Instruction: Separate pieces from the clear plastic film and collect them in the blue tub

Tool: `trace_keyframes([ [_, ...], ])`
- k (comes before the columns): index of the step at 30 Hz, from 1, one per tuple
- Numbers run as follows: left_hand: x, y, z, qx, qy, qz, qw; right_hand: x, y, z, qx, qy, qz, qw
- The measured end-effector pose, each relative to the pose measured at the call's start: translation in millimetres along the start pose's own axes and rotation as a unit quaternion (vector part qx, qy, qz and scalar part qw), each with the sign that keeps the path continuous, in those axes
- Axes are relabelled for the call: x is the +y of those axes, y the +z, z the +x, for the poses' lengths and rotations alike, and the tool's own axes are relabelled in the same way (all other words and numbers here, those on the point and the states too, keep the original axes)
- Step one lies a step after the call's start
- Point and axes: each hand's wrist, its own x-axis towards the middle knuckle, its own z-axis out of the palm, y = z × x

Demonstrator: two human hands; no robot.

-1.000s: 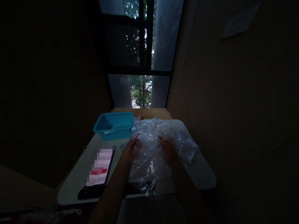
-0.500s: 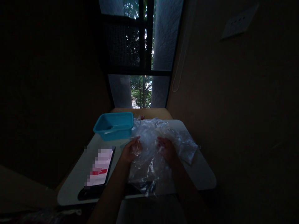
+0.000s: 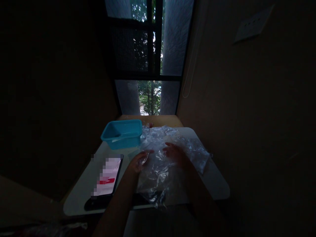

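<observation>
A crumpled clear plastic bag (image 3: 160, 174) lies spread in front of me, its near end hanging over the table's front edge. My left hand (image 3: 141, 160) is at its left side, with film gathered against the palm and the fingers pointing right. Opposite it, my right hand (image 3: 174, 153) hovers over or touches the bag, its fingers stretched and a little apart, slightly blurred. More clear plastic (image 3: 195, 151) spreads out to the right and beyond my hands. Dim light and glints hide where one sheet ends and another begins.
A blue plastic basin (image 3: 124, 143) stands at the back left of the white table (image 3: 216, 186). A phone with a lit screen (image 3: 108, 176) lies at the left on a dark object (image 3: 95, 203). Behind are a wooden ledge (image 3: 163, 120) and a window; walls flank both sides.
My fingers have gone from curled and pointing up to stretched inward over the film. The right hand's grip has loosened. The bag has shifted only a little.
</observation>
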Motion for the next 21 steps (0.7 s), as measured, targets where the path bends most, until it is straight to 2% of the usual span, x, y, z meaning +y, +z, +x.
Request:
trace_keyframes([
  [4, 1, 1.6, 4, -0.023, -0.085, 0.041, 0.995, -16, 3, 7, -0.024, 0.017, -0.082, 0.996],
  [6, 2, 2.5, 5, -0.020, -0.088, 0.033, 0.995, -18, 4, 10, -0.045, 0.025, -0.116, 0.992],
  [8, 3, 4.2, 5, -0.022, -0.089, 0.007, 0.996, -17, 6, 12, -0.034, 0.006, -0.140, 0.990],
  [11, 8, 9.1, 5, -0.036, -0.076, -0.064, 0.994, -12, 9, 13, 0.083, -0.052, -0.130, 0.987],
  [14, 12, 15.2, 4, -0.035, 0.005, -0.167, 0.985, -3, 10, 14, 0.194, -0.119, -0.111, 0.967],
  [18, 12, 18.3, 7, -0.023, 0.069, -0.219, 0.973, 2, 8, 14, 0.261, -0.172, -0.115, 0.943],
  [21, 9, 16.4, 11, -0.002, 0.081, -0.216, 0.973, -10, 7, 12, 0.317, -0.214, -0.107, 0.918],
])
